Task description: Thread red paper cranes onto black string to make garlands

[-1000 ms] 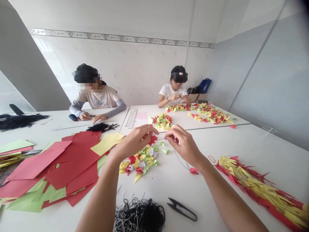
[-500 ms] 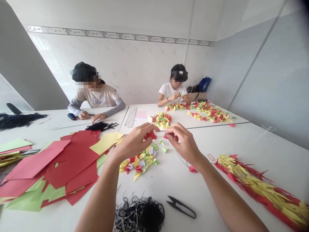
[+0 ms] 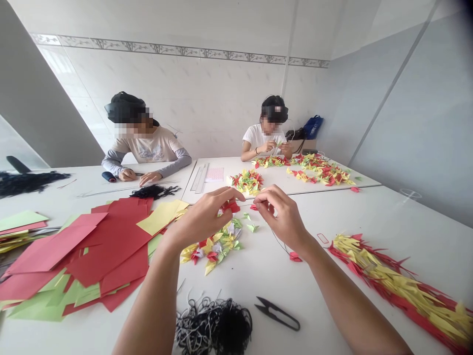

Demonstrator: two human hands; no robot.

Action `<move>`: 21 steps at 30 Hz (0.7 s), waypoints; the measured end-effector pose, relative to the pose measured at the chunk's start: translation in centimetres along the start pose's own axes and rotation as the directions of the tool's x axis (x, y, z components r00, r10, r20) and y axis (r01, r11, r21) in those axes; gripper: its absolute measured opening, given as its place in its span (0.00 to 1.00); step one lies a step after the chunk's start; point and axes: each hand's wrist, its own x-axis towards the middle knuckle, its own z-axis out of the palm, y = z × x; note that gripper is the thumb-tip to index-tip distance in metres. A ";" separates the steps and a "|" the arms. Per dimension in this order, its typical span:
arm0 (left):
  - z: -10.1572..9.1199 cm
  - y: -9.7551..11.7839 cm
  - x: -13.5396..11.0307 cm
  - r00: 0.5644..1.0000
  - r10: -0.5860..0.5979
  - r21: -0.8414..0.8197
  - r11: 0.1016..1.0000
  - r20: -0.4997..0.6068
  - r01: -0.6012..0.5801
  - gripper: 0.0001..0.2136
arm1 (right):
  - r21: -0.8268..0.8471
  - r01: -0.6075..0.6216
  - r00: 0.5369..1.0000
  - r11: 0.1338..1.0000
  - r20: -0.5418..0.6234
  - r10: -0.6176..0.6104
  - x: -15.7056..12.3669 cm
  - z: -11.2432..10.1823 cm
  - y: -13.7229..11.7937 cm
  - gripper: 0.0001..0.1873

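Your left hand (image 3: 201,218) pinches a red paper crane (image 3: 231,206); your right hand (image 3: 283,215) pinches a thread (image 3: 276,240) just beside it, the hands close but apart. Loose cranes (image 3: 218,244) lie below them on the desk (image 3: 354,212), with snips (image 3: 277,313) and black cord (image 3: 216,325) near its near edge, red sheets (image 3: 103,246) to the left.

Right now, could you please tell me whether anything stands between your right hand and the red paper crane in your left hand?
Nothing visible blocks it. The right hand and the red paper crane in the left hand face each other across a short gap, crossed only by a thin strand, probably thread.
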 end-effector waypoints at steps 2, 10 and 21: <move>0.1 0.1 0.1 1.000 0.017 -0.014 1.000 0.006 -0.017 0.15 | 0.013 0.005 1.000 1.000 -0.001 -0.005 0.0 0.0 -0.1 0.07; -0.3 -0.1 -0.1 0.999 -0.029 0.064 0.998 0.019 0.028 0.14 | 0.018 0.033 0.999 0.999 -0.017 -0.033 0.0 0.4 0.3 0.07; -0.2 -8.8 -0.5 0.853 -0.515 0.317 0.826 0.088 0.466 0.14 | -0.169 0.003 1.000 0.986 0.026 0.002 0.3 -1.2 1.3 0.06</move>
